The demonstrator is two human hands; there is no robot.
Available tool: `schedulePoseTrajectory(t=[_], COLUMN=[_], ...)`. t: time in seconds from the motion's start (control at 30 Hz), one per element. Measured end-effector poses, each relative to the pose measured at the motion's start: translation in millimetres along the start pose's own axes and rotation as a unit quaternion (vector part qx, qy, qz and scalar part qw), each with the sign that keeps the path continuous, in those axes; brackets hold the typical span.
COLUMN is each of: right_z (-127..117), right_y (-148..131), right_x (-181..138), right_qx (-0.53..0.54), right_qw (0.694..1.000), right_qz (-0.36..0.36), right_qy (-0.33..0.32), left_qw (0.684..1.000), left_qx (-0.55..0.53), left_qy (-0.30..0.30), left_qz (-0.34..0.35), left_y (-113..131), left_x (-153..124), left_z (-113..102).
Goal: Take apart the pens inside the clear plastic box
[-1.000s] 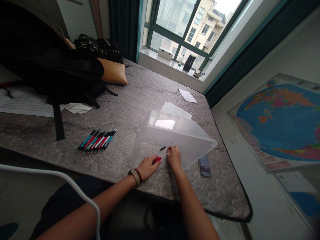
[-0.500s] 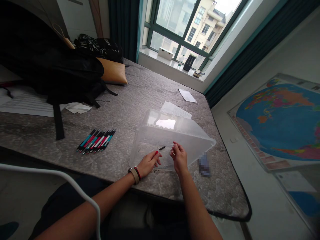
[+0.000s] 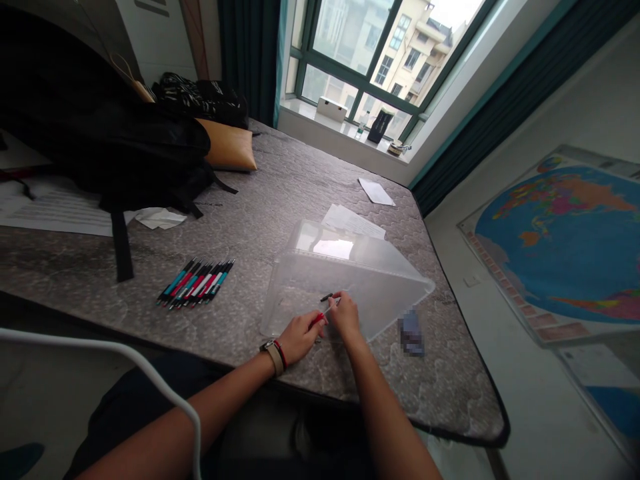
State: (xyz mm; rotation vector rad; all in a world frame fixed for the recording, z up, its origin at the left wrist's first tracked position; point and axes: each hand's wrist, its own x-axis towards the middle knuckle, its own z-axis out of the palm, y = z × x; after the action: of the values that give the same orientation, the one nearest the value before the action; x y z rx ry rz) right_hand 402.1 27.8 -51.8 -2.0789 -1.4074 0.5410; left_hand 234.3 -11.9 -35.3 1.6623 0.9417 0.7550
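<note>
My left hand, with a watch and a red band at its wrist, is closed on a red pen barrel. A thin pale refill juts from the barrel toward my right hand. Finger and thumb of the right hand are pinched at the refill's far end; any small part between them is too small to make out. Just beyond those fingertips, a short black pen piece lies on a clear plastic folder. Both hands are over the folder's near part.
A row of assembled pens in teal, red, white and black lies to the left. Behind it are a black backpack and a tan pouch. Paper sheets lie past the folder. A blurred-out item is at right on the mattress.
My right hand has moved left and down to meet the refill at my left hand. The red barrel now shows more clearly in the left hand, tilted toward the right.
</note>
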Motion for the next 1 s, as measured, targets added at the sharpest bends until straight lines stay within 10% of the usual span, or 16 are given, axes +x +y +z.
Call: schedulePoseTrajectory(t=[0.4, 0.73, 1.0], right_z=[-7.0, -6.1, -31.1], right_y=[3.0, 1.4, -16.7], right_x=[0.6, 2.0, -24.0], right_qx=[-0.186, -0.155, -0.046], right_qw=[0.976, 0.981, 0.956], right_qz=[-0.091, -0.102, -0.276], right_qy=[-0.068, -0.058, -0.094], left_qw=[0.987, 0.981, 0.977], left_qx=[0.046, 0.072, 0.067], left_qy=[0.141, 0.167, 0.196], left_qz=[-0.056, -0.062, -0.049], left_y=[-7.4, -11.8, -10.1], left_x=[8.6, 10.8, 12.6], left_z=[-12.0, -15.6, -21.6])
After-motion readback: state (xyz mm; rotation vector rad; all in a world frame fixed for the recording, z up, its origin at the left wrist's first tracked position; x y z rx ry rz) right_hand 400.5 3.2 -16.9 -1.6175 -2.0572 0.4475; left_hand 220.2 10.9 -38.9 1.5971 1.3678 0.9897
